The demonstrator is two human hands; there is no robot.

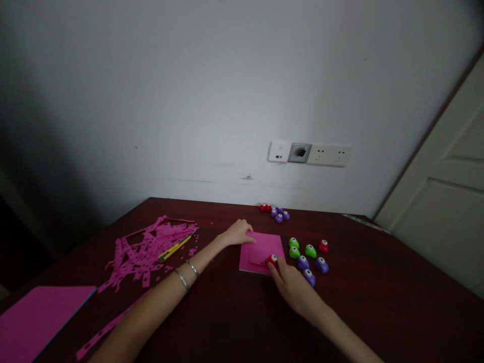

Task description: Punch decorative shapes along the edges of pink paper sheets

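Hands apart: L hand [239, 232] on pink paper's [266, 244] edge, R hand [289, 282] gripping red punch [271, 260] w/ fingertips.

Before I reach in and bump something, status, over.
Left hand at upper-left edge of pink square. Right hand holding red punch at the square. Purple punches close beside right hand.

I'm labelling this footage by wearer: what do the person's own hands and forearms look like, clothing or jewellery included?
No gloves or sleeves show on either arm. Two silver-coloured bracelets circle the left forearm, above the left hand. The right hand and forearm show no bracelet.
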